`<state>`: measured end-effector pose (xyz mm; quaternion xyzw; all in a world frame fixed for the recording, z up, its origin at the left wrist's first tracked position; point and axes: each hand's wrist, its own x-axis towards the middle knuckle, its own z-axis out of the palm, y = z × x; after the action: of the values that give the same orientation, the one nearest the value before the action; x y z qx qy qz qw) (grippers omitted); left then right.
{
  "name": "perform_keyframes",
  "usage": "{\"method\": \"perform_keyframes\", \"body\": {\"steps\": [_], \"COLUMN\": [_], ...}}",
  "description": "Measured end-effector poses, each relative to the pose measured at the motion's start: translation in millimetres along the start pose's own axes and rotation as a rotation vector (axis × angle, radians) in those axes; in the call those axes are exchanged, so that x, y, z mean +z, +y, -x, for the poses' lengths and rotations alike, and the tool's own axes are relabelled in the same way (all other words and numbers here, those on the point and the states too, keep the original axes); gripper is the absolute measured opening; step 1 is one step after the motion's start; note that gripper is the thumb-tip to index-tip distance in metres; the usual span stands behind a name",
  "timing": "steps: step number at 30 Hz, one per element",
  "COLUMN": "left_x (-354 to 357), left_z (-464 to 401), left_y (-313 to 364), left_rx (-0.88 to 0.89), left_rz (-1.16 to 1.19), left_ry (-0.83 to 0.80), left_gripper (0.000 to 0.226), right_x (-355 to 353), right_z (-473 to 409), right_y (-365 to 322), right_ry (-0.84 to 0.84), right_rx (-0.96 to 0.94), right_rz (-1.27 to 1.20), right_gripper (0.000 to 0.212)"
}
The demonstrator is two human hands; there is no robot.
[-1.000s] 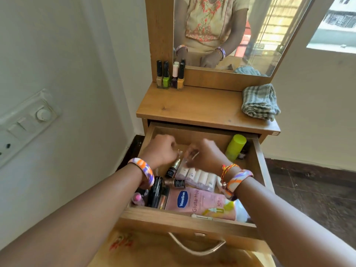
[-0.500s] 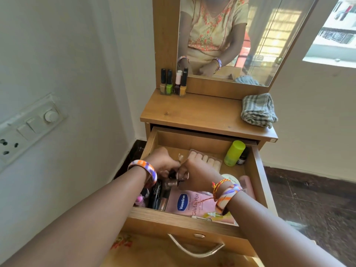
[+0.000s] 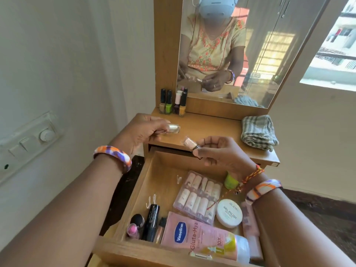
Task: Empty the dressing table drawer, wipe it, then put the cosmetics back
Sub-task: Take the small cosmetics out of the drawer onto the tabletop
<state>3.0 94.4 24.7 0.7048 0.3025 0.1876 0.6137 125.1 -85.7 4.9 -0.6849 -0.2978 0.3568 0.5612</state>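
Observation:
The wooden drawer [image 3: 146, 182] stands pulled open below the dressing table top [image 3: 210, 130]. My left hand [image 3: 142, 132] grips a small gold nail polish bottle [image 3: 174, 128] above the top's front left. My right hand [image 3: 219, 151] pinches a pale pink nail polish bottle [image 3: 188, 142] over the drawer's back edge. Inside the drawer lie a pink Vaseline tube [image 3: 200, 235], a clear pack of small tubes [image 3: 198, 197], a white nail polish remover tub [image 3: 229, 212], a black tube [image 3: 153, 221], a pink lipstick [image 3: 133, 229] and a green bottle [image 3: 230, 182].
Several nail polish bottles [image 3: 173, 103] stand at the back left of the top, under the mirror [image 3: 260, 54]. A folded grey checked cloth [image 3: 258, 132] lies at the right end. A wall with a switch panel [image 3: 28, 141] is close on the left.
Both hands have risen out of the drawer, each with a small nail polish bottle. The left one has moved up over the table top, and the view has tilted upward.

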Motion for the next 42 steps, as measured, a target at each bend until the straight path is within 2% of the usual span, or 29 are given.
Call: {"method": "perform_keyframes", "body": {"steps": [3,6,10,14,17,21,23,26,30,32,35,42], "left_x": [-3,-1,7,12,11,8,8,9,15,16,14,12], "left_z": [-17,-33,-55,-74,-84,-93,-95,-98,-100,-101,-103,-102], "left_y": [10,13,14,13,9,-1,-6,-15,-32,-40,-45,-43], "left_rx": [0.122,0.253,0.334,0.364,0.374,0.389,0.4,0.404,0.343,0.318,0.322,0.379], "left_rz": [-0.136,-0.303,-0.552,-0.65,-0.657,-0.597,-0.552,-0.531,-0.488,-0.434,-0.404,-0.363], "left_ry": [0.159,0.246,0.258,0.227,0.236,0.268,0.283,0.287,0.292,0.333,0.394,0.46], "left_gripper": [0.012,0.027,0.035,0.038,0.041,0.048,0.048,0.047,0.057,0.052,0.04,0.031], "right_x": [3,13,30,43,48,48,43,37,38,40,45,51], "right_z": [-13,-32,-67,-96,-111,-121,-123,-127,-138,-144,-148,-151], "right_y": [-10,-15,-12,-5,-4,-9,-14,-23,-27,-22,-10,7], "right_ry": [0.051,0.09,0.251,0.345,0.339,0.349,0.361,0.327,0.259,0.255,0.285,0.422], "right_rx": [0.017,0.039,0.039,-0.038,-0.124,-0.209,-0.235,-0.214,-0.149,-0.131,-0.112,-0.223], "right_rz": [-0.052,-0.093,0.046,0.225,0.295,0.317,0.366,0.454,0.503,0.503,0.498,0.464], "right_gripper": [0.029,0.031,0.034,0.034,0.028,0.034,0.027,0.017,0.014,0.02,0.013,0.019]}}
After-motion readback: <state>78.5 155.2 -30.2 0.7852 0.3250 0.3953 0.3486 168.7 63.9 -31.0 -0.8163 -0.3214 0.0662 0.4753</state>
